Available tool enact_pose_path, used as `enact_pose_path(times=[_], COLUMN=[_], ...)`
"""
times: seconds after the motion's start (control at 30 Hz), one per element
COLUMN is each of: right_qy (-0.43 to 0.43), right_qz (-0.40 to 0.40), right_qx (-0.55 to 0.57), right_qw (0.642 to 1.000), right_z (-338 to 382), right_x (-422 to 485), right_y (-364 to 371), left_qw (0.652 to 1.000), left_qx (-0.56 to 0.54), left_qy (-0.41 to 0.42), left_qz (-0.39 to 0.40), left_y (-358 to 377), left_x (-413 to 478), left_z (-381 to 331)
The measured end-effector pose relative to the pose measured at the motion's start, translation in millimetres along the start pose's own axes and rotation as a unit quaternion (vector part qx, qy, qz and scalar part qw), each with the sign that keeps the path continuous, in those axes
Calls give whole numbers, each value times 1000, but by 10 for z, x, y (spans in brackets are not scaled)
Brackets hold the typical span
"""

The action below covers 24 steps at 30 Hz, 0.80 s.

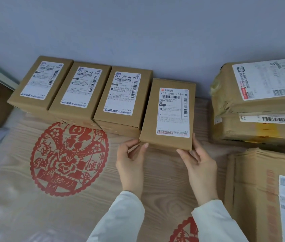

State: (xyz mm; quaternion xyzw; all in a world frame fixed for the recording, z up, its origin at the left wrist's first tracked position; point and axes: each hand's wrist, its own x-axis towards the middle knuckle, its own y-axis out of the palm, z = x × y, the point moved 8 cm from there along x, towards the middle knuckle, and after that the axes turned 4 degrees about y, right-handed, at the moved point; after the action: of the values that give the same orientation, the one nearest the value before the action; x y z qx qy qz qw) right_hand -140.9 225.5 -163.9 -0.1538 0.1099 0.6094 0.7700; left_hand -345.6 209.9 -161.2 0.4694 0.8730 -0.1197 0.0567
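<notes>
- Along the far edge of the table point(16, 189), against the wall point(138, 32), a row of three parcels point(80, 91) lay side by side with their labels up. Each seemed to sit on a second box, so a knock from the right could have slid one askew.
- The left hand point(130, 158) pinched the near left corner of the fourth parcel point(169, 116), thumb and fingers curled around the cardboard edge. With so shallow a grip, that corner could have slipped free if the box was pushed hard.
- The fourth parcel lay just right of the row, close against the third box and sitting lower than it. Its near end jutted further toward the person. Whether it rested flat on the table I could not tell. Pushed back unevenly, it might have ended up crooked or caught on its neighbour.
- The right hand point(199, 163) held the near right corner, with fingers up the side and the thumb at the front.
- At the far right corner stood a stack of larger parcels point(257, 105), near enough for the right elbow to brush it.
</notes>
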Motion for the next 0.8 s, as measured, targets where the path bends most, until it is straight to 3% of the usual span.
enact_pose_path(times=[0.53, 0.8], right_qy=[-35, -42], right_qz=[-18, -15], right_qx=[18, -6], right_qw=[999, 999], right_z=[38, 166], right_x=[234, 116], right_y=[26, 32], left_qw=[999, 1000], left_qx=[-3, -17], left_qy=[-2, -6], left_qz=[-51, -22], left_y=[150, 177], left_x=[132, 71], left_z=[45, 6])
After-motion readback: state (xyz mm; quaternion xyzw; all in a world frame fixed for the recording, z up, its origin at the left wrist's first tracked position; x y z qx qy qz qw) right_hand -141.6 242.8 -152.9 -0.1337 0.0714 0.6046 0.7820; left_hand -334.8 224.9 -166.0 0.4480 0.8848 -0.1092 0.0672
